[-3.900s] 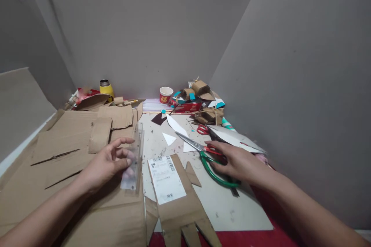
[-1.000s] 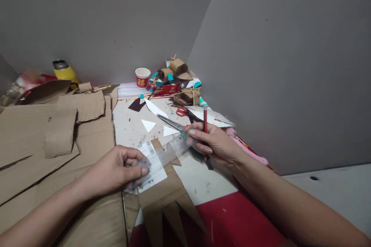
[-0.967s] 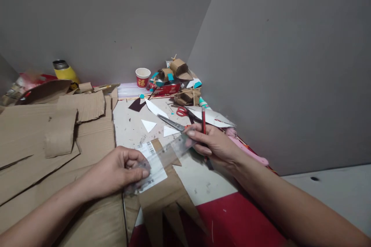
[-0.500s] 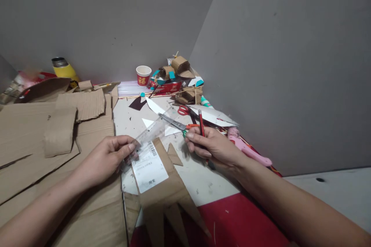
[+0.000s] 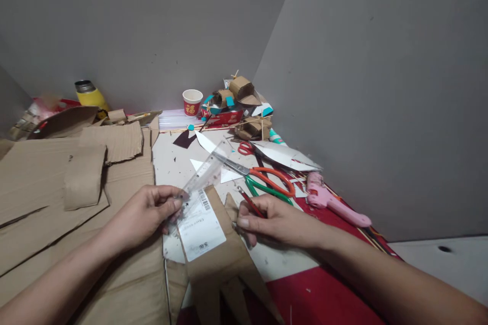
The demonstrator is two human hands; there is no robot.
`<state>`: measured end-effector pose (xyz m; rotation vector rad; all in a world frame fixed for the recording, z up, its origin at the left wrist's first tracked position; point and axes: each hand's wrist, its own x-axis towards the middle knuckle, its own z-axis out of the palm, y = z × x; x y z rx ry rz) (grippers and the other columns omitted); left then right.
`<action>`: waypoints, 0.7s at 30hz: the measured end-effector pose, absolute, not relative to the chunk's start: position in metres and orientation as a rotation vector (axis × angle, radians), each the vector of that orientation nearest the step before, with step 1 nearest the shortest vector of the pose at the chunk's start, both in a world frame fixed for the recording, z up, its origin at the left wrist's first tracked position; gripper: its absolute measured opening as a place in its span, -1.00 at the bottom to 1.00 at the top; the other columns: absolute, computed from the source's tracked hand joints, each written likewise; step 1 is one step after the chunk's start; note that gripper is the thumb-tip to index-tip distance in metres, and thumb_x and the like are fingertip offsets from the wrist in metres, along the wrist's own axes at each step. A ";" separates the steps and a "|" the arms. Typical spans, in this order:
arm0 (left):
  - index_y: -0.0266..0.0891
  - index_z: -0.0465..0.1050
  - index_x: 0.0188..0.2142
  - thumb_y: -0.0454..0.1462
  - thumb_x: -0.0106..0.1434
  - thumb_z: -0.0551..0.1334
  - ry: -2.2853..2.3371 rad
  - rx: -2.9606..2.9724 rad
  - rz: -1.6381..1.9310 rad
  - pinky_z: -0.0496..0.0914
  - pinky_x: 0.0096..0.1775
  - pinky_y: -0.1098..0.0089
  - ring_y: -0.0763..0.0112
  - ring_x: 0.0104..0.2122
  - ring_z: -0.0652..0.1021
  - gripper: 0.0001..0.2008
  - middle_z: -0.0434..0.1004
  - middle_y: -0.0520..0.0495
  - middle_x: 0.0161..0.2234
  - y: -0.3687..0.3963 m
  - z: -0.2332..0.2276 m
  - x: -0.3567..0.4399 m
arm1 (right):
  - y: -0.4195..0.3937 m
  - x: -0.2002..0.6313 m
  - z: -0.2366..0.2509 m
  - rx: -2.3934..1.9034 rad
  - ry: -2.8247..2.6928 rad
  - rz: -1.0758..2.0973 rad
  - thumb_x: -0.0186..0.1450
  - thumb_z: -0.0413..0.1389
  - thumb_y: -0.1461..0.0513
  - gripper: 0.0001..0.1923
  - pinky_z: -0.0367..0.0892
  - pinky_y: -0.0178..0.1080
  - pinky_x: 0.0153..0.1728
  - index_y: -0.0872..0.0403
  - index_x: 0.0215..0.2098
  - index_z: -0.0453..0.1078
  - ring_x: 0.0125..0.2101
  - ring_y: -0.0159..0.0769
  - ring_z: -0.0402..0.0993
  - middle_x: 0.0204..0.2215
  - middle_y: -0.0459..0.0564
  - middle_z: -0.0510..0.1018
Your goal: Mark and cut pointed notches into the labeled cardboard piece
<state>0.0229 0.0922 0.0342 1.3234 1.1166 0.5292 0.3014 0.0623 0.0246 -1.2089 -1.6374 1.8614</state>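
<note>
Lowered since half a second ago, the right hand (image 5: 269,218) grips a red pencil (image 5: 250,201), baring the scissors (image 5: 244,168). I see the left hand (image 5: 150,208) pinching the clear ruler (image 5: 206,172) near one end, seemingly leaving its length unobstructed, by the labelled cardboard (image 5: 213,277).

Cardboard sheets (image 5: 41,172) lie left of the ruler (image 5: 206,172).

One end of the clear ruler (image 5: 206,170) is covered by the left hand (image 5: 148,212), and much of the red pencil (image 5: 250,200) by the right hand (image 5: 274,221). The print on the white label (image 5: 202,228) is too small to be read. The cardboard strip (image 5: 238,259) is cut off by the bottom edge, the cardboard sheets (image 5: 38,177) by the left.
</note>
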 end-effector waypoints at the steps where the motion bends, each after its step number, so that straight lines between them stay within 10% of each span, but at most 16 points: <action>1: -0.27 0.58 -0.23 -0.09 0.14 0.32 1.127 1.346 0.539 0.27 -0.53 0.47 0.49 -0.58 0.31 -0.69 0.39 0.08 -0.56 0.092 0.034 0.023 | 0.063 0.301 0.024 -1.210 -1.646 1.856 0.26 0.18 -0.12 -0.53 0.08 -0.35 -0.54 0.10 -0.47 0.31 -0.60 -0.47 0.23 -0.60 -0.12 0.47; 21: -0.25 0.38 -0.38 -0.11 -0.09 0.50 1.068 0.942 0.687 0.41 -0.49 0.47 0.44 -0.56 0.53 -0.59 0.53 0.05 -0.59 0.077 0.038 0.039 | 0.062 0.298 0.017 -1.264 -1.507 1.867 0.26 0.18 -0.11 -0.52 -0.15 -0.38 -0.73 0.16 -0.45 0.43 -0.76 -0.57 0.00 -0.69 -0.17 0.41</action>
